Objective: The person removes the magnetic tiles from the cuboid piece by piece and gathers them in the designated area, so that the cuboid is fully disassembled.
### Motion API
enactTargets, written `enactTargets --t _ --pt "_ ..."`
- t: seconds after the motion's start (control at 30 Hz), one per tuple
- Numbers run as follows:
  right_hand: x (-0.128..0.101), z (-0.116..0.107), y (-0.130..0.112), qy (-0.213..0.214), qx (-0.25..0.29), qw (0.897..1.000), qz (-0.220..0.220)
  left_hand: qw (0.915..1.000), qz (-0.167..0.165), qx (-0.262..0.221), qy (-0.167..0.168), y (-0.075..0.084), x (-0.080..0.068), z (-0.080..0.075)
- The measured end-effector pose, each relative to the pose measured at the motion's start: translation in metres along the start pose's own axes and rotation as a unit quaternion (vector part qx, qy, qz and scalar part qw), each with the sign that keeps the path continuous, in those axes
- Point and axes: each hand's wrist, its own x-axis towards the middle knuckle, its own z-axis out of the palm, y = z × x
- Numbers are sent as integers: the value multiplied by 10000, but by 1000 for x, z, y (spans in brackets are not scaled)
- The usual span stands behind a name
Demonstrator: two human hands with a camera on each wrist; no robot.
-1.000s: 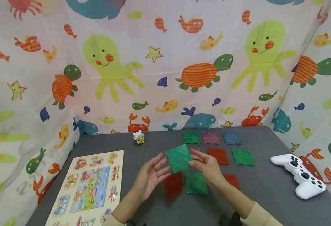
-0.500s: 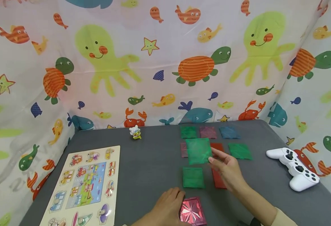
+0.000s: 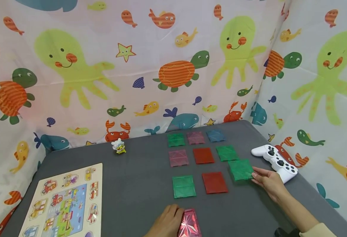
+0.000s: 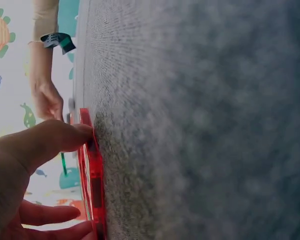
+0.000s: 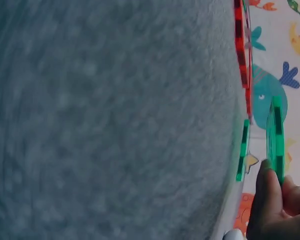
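Here the right hand (image 3: 269,183) pinches the near right edge of a translucent green square plastic tile (image 3: 240,169), fingers closed on its rim, at the right end of the rows of coloured tiles on the grey felt tabletop (image 3: 138,184). The right wrist view shows the tile slightly lifted off the felt. The left hand (image 3: 165,224) grips a shiny pink-red square tile (image 3: 189,226) at the near table edge, thumb and fingers curled round it. A white game controller (image 3: 275,161) lies just beside the right hand.
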Motion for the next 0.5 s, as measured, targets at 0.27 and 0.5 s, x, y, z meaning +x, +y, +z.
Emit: enactTargets --t 0.27,0.5 --pt "0 3 5 394 -2227 9739 -201 9996 -70 -13 259 3 0 -1" --pt "-2 10 -5 802 -4197 8987 -992 9998 -24 -8 215 1 4 1"
